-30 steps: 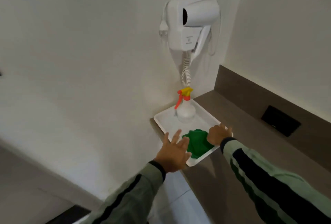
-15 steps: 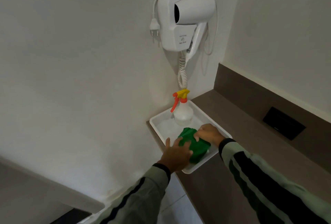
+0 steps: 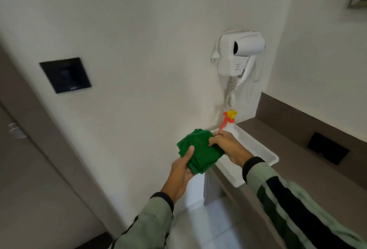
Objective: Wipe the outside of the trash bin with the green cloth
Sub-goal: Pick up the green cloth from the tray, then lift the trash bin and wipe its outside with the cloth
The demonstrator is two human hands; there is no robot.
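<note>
The folded green cloth (image 3: 199, 152) is in the air, left of the white tray (image 3: 256, 150), in front of the white wall. My left hand (image 3: 181, 171) grips its lower left edge from below, thumb on top. My right hand (image 3: 226, 145) pinches its upper right corner. No trash bin is in view.
The tray sits at the left end of a brown counter (image 3: 309, 169), with a spray bottle (image 3: 228, 118) with a yellow and red head at its back. A white hair dryer (image 3: 239, 53) hangs on the wall above. A black wall panel (image 3: 65, 74) and a grey door (image 3: 23, 169) lie to the left.
Both hands closed on the green cloth in the tray, then lifted it up and to the left, off the tray. The camera has swung left.
</note>
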